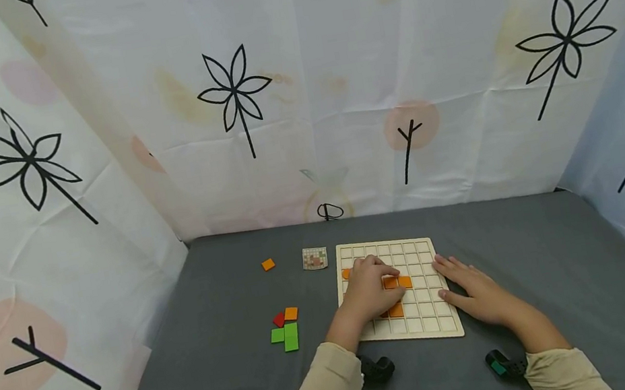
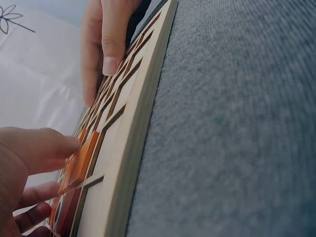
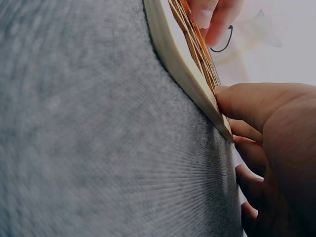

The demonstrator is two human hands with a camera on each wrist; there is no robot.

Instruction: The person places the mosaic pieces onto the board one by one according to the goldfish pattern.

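Note:
My left hand (image 1: 365,287) is over the pale wooden grid board (image 1: 431,326), thumb and forefinger at opposite sides of an orange tile (image 1: 390,283). Just right of that tile lies another orange square (image 1: 405,282). Toward me, more orange (image 2: 84,160) and a red piece (image 2: 69,210) sit on the board, partly hidden by this hand in the head view. My right hand (image 1: 478,291) lies at the board's right edge with its fingers extended; in the right wrist view its thumb (image 3: 247,101) touches the rim.
Left of the board lie green pieces (image 1: 290,336), a red piece (image 1: 279,319) and an orange square (image 1: 291,313). Farther back are a lone orange tile (image 1: 268,265) and a small patterned card (image 1: 314,258). The grey table (image 1: 226,386) meets a printed cloth (image 1: 334,96) behind.

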